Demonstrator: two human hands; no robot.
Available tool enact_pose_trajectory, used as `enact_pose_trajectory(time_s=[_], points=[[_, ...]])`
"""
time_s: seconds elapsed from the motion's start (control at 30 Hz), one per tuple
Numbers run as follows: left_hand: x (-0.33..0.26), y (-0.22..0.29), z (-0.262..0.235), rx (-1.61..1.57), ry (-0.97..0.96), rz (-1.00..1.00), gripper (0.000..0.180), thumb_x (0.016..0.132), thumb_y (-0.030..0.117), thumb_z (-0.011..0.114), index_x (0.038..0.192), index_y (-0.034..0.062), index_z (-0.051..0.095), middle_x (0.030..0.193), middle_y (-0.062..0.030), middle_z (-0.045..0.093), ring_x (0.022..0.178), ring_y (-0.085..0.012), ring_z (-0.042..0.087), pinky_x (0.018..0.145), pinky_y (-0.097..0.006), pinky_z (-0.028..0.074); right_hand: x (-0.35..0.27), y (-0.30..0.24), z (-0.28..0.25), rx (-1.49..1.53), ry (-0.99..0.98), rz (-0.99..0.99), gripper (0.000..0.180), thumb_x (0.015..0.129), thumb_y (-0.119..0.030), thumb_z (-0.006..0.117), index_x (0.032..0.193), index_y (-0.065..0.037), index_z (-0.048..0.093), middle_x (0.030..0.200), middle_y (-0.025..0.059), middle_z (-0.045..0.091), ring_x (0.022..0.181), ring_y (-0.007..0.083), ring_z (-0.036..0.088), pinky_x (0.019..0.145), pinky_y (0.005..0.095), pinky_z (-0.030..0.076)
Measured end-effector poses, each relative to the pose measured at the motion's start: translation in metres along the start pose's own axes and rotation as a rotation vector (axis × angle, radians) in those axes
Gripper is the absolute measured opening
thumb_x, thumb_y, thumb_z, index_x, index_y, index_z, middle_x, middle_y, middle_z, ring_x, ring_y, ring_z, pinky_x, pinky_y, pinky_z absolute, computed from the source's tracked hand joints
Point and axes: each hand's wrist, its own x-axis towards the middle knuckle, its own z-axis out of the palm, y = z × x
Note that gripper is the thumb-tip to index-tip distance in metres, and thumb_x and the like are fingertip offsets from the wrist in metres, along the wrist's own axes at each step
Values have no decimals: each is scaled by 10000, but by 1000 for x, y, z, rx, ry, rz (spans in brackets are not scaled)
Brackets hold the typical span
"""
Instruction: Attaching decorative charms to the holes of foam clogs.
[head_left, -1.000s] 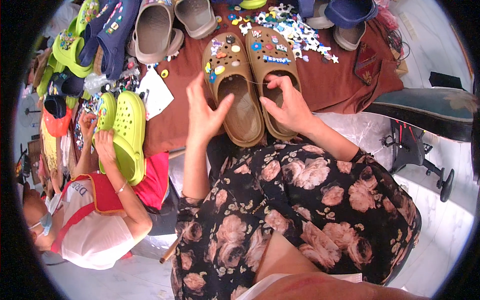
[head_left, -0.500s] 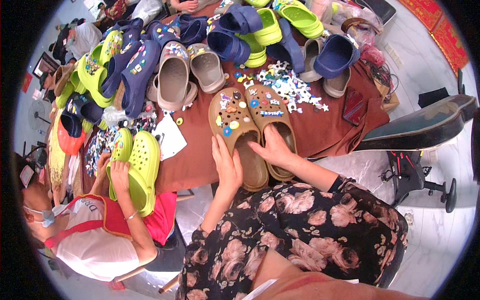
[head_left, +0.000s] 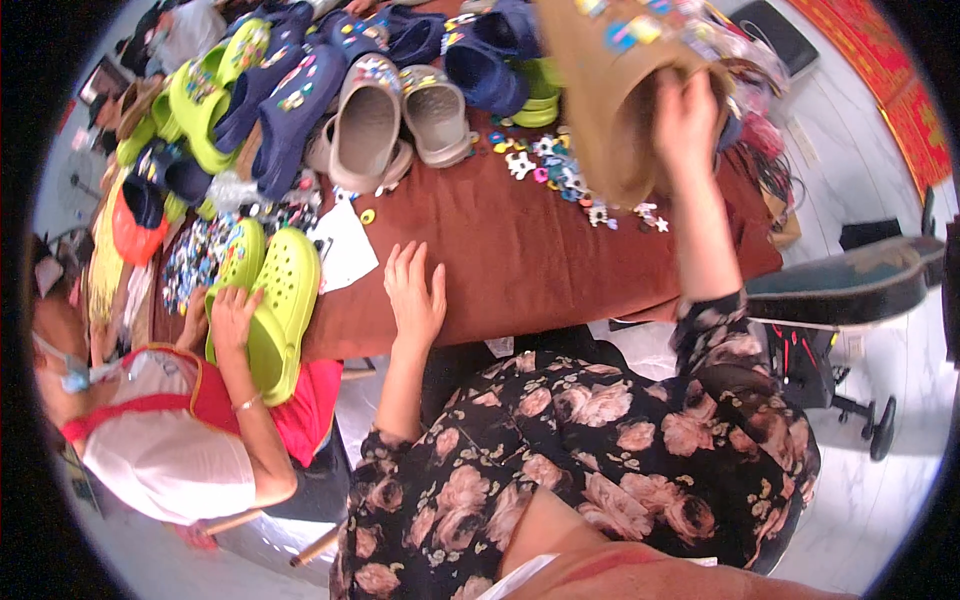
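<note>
My right hand (head_left: 690, 120) is raised over the far right part of the table, its fingers hooked into the opening of a brown clog (head_left: 595, 110) with colourful charms on its top. The clog is large and slightly blurred; whether its mate is held along with it I cannot make out. My left hand (head_left: 413, 298) rests on the brown tablecloth (head_left: 500, 270) near the front edge, fingers stretched and apart, holding nothing. Beside it lies a white sheet of paper (head_left: 345, 245). Loose small charms (head_left: 560, 165) are scattered beneath and left of the raised clog.
Navy clogs (head_left: 300, 100), grey clogs (head_left: 365, 130) and lime green clogs (head_left: 195, 110) crowd the table's far side. At left, a co-worker (head_left: 170, 430) holds a lime green pair (head_left: 285, 300) by another charm pile (head_left: 200, 250). A dark chair (head_left: 840, 290) stands at right.
The brown clogs have left the front edge of the table; my right hand has carried brown footwear up and away to the far right. My left hand let go and shifted left onto the cloth.
</note>
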Motion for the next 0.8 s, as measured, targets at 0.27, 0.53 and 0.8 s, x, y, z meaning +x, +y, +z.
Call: enact_pose_trajectory(time_s=[0.27,0.53,0.8], points=[[-9,-14,18,-21,-13,-128,256,787,165,587,994,15,575,1125,-161,498,1117,-341,424,937,-439,327,142,143,43,-523,-15,177,444,815,-396,518,914,37,529,921,285,584,937,417,549,812,455,427],[-11,-13,18,-31,-21,-133,230,784,152,595,982,36,585,1113,-149,517,1099,-329,450,913,-427,341,100,184,81,-710,-544,342,557,770,-430,571,1082,28,521,1089,253,550,1049,348,524,901,393,401],[-10,-8,15,-58,-61,-170,228,782,157,586,972,32,588,1122,-146,505,1101,-327,439,925,-436,328,92,171,65,-621,-342,271,468,763,-364,605,1077,-22,544,1095,219,560,1045,352,524,890,413,410]])
